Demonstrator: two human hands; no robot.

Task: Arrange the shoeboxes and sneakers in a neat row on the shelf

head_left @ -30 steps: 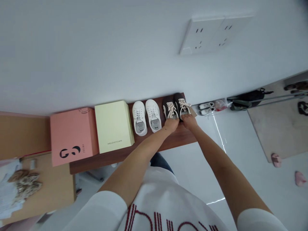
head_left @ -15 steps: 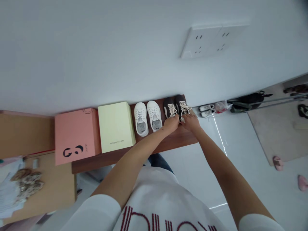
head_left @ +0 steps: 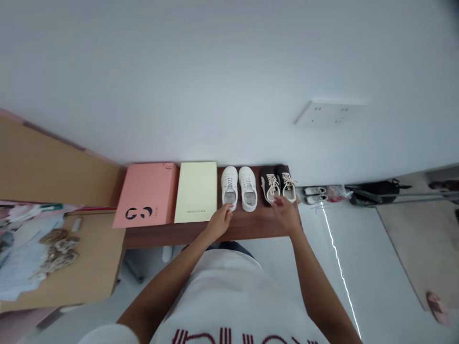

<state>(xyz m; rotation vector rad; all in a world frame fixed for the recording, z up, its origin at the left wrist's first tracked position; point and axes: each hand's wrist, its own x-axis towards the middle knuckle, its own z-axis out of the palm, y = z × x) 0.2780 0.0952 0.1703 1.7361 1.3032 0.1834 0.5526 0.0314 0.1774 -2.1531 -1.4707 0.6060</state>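
Note:
On a narrow brown wooden shelf (head_left: 251, 225) stand two pairs of shoes, toes toward the wall. My left hand (head_left: 219, 221) is at the heel of the left white sneaker (head_left: 229, 184), fingers bent and nothing seen held in them. The right white sneaker (head_left: 247, 186) stands beside it. My right hand (head_left: 286, 212) is just below the heels of the dark shoes, fingers apart, holding nothing. The left dark shoe (head_left: 267, 179) and right dark shoe (head_left: 284, 176) have cream laces and stand side by side.
A pink box (head_left: 148, 191) and a pale yellow box (head_left: 196, 191) sit left on the shelf. Further left, a cardboard box (head_left: 93, 263) bears clothes and scrunchies. More shoes (head_left: 315, 194) and a black bag (head_left: 376, 192) lie on the floor at right.
My left hand has left the dark shoes and moved left to the white pair. My right hand has drawn back slightly from the dark shoes. The view has shifted.

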